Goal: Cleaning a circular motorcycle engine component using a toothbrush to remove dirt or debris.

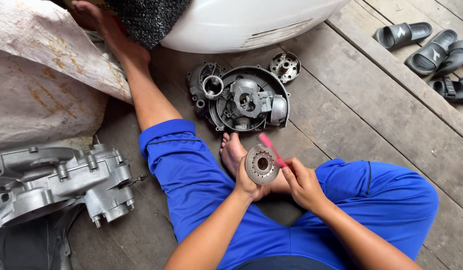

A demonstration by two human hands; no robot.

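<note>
Seated cross-legged on a plank floor [371,115] in blue trousers [201,185]. Left hand [247,181], fingers curled round the edge of a round metal disc [262,164], holding it upright above the lap. Right hand [302,184], fingers pinching a pink brush [272,149] against the disc's face. Risk of slipping: thin rim grip, disc likely dropping onto the bare foot [232,151] or the engine parts [246,97] beyond.

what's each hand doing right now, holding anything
Left hand: closed around a round metal disc part, held upright.
Right hand: closed on a pink brush, its tip against the disc.
</note>
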